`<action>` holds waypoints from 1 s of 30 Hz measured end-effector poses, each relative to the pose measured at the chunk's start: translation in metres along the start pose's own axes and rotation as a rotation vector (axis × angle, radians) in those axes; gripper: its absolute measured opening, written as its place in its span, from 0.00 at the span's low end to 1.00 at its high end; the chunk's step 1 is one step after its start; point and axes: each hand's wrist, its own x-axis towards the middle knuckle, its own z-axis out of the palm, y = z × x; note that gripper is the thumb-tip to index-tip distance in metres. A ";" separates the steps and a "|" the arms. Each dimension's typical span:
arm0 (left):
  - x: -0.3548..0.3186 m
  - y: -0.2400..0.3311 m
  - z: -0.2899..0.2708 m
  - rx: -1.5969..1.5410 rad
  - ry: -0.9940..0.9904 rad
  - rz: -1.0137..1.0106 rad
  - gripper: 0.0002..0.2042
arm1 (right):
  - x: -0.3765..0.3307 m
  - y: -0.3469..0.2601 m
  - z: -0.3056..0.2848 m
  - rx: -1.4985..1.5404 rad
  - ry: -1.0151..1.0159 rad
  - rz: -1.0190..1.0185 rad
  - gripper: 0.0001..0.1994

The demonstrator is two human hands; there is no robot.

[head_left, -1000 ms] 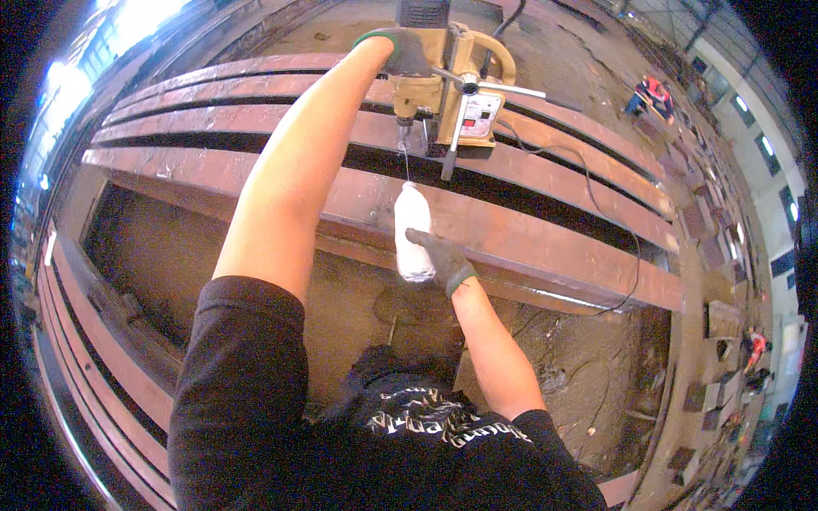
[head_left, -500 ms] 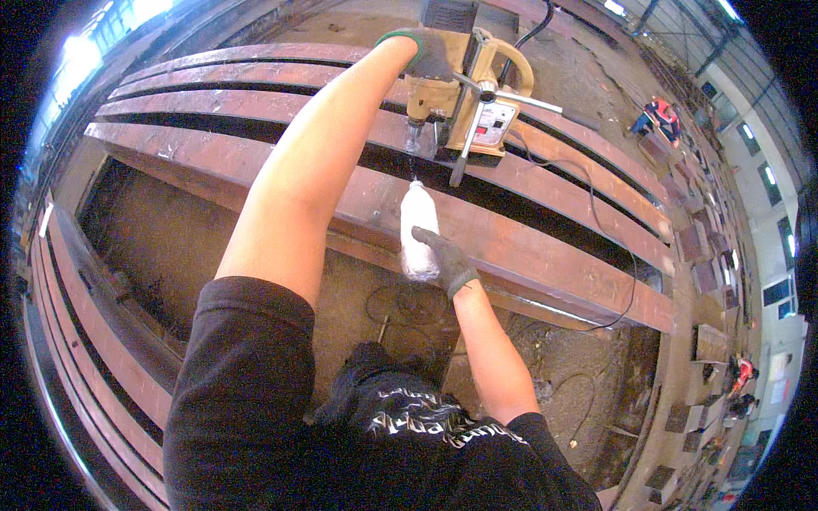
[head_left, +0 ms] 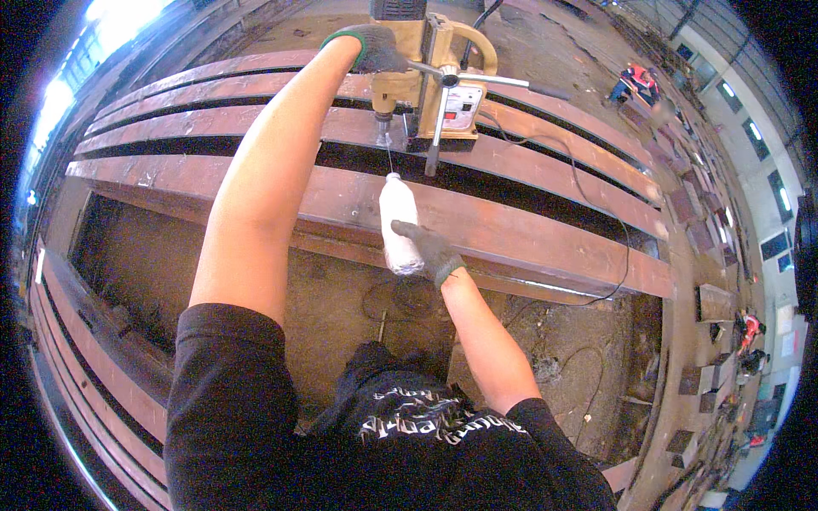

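Spanning the whole width of the view, long rusty steel beams lie side by side over a dirt floor, and the work sits on one of the farther ones. On that beam stands a tan magnetic drill, upright, its base flat on the steel and its black cable trailing off to the right across the nearer beam. The left hand, in a dark glove, is closed around the drill's upper body near the spoke handle. The right hand, also gloved, grips a white plastic bottle tilted toward the bit, and a thin stream runs from its nozzle to the spot under the cutter. Judging from this, drilling looks under way rather than finished: the bit is down at the steel, liquid is being fed, and I cannot tell how deep the hole is. No finished holes show on the other beams.
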 end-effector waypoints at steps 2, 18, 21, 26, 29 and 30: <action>0.001 0.005 -0.001 0.015 0.002 0.011 0.32 | 0.005 0.001 -0.004 0.023 0.008 -0.001 0.23; 0.007 -0.005 0.008 -0.009 0.023 0.016 0.33 | 0.012 0.008 -0.008 0.083 -0.013 0.022 0.17; 0.017 -0.012 0.014 -0.064 -0.016 0.026 0.31 | 0.009 0.005 -0.004 0.122 -0.111 -0.008 0.16; 0.024 -0.018 0.020 -0.130 -0.039 0.008 0.29 | 0.026 0.016 -0.014 0.069 -0.071 -0.015 0.16; 0.016 -0.010 0.012 -0.128 -0.040 -0.006 0.28 | 0.022 0.013 -0.012 0.117 -0.038 0.013 0.16; 0.011 -0.011 0.014 -0.119 -0.045 -0.022 0.28 | 0.011 0.006 -0.002 0.099 -0.003 0.025 0.16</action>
